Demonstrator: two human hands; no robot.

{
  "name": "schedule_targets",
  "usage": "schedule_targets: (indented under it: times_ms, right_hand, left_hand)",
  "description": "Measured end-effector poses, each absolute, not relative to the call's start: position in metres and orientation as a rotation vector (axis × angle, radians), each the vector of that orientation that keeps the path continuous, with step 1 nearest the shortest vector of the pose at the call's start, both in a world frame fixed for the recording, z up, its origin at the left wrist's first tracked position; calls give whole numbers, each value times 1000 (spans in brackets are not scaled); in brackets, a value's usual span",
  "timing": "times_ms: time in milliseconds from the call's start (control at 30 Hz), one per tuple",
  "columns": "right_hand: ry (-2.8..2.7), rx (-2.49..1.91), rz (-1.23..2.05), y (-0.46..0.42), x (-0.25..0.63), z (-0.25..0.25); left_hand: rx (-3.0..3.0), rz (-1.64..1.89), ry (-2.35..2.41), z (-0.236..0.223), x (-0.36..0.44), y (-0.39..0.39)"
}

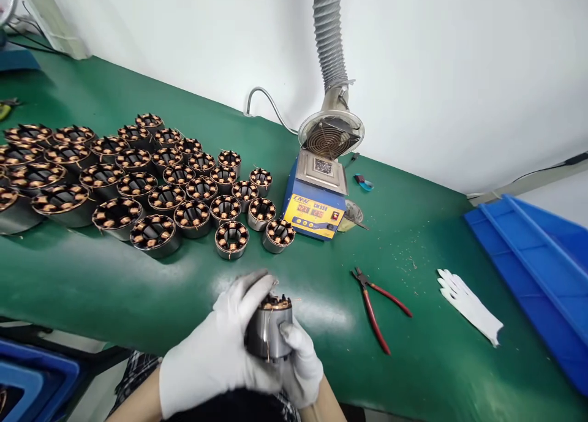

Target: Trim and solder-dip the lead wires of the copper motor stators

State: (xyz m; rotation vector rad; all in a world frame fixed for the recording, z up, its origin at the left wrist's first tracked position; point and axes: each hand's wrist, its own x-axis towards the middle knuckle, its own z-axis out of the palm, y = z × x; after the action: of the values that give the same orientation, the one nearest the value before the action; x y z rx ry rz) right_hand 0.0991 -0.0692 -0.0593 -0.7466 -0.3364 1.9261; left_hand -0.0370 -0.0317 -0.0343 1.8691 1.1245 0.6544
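A motor stator, a steel ring with copper windings at its top, is held between both gloved hands above the table's front edge. My left hand wraps its left side, fingers reaching over the upper rim. Against the right side presses the thumb of my right hand, its other fingers underneath and partly hidden. Thin copper wire ends stick out at the top and run down the stator's side. Beyond my hands, several like stators stand upright in rows on the left of the green table.
A blue-and-yellow solder pot with a digital display stands under an exhaust hose. Red-handled cutting pliers lie open right of my hands. Farther right are a white glove and blue bins. Wire scraps dot the table.
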Motion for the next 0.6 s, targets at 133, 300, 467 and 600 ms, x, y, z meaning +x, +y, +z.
schedule_targets:
  times_ms: [133, 300, 467, 600]
  right_hand:
    - [-252, -818, 1860, -67, 100, -66]
    - [-291, -782, 1946, -63, 99, -58]
    - [-177, -650, 2057, -62, 104, -62]
    - [-62, -793, 1963, -63, 106, -65]
  left_hand:
    - [1744, 657, 1114, -27, -34, -36]
    - [813, 832, 1244, -21, -20, -20]
    - [624, 1057, 1067, -36, -29, -13]
    - [1304, 481, 899, -35, -41, -17]
